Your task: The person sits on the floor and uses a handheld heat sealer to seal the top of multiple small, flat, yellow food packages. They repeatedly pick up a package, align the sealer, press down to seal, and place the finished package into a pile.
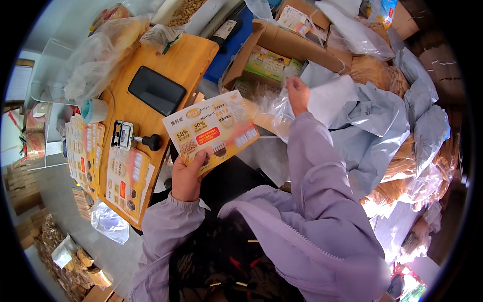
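My left hand [188, 177] grips a flat yellow-and-white printed packet [214, 131] by its lower left corner, thumb on top, with the printed face up. Whether it is one piece or a few is hard to tell. My right hand [299, 94] is raised at the front of an open cardboard box [302, 50], its fingers curled together. Crumpled clear plastic film [282, 111] lies right beside those fingers; what they hold, if anything, cannot be made out. Green-and-yellow small cartons [269, 64] sit inside the box.
On the wooden table [188, 55] at left lie a black phone [157, 90], a metal hand stamp [123, 135] with a black knob, a tape roll [94, 110] and more printed packets [126, 183]. Grey plastic bags [362, 131] and brown wrapped bundles [397, 158] heap up on the right.
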A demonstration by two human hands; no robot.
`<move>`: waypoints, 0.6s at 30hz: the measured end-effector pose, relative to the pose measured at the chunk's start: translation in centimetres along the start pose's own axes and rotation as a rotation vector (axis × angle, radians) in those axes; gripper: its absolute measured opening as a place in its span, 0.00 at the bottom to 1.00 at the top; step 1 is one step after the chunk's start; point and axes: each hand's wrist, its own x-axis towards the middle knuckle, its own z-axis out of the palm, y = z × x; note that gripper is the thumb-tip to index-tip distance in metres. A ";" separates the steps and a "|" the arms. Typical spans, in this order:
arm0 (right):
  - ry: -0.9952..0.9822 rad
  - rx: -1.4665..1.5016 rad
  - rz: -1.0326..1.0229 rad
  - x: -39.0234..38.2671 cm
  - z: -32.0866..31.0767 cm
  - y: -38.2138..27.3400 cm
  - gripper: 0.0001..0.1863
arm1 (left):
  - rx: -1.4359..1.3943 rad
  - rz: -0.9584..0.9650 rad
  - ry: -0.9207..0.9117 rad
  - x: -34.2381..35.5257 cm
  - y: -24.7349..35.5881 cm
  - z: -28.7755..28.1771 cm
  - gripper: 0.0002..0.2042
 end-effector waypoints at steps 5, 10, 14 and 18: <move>0.002 0.377 0.176 -1.8 -3.6 -4.5 0.10 | -0.018 -0.001 -0.001 -1.4 0.1 0.1 0.13; -0.106 -0.214 0.166 -3.4 -3.0 -3.0 0.15 | 0.000 0.049 -0.057 -4.4 -1.1 -3.5 0.16; 0.103 -0.213 -0.318 -3.3 -1.1 -10.2 0.20 | -0.143 0.230 -0.078 -6.7 1.0 -5.7 0.18; -0.087 0.221 -0.491 -1.8 2.3 -21.4 0.15 | -0.256 0.392 0.015 -8.1 4.2 -6.9 0.15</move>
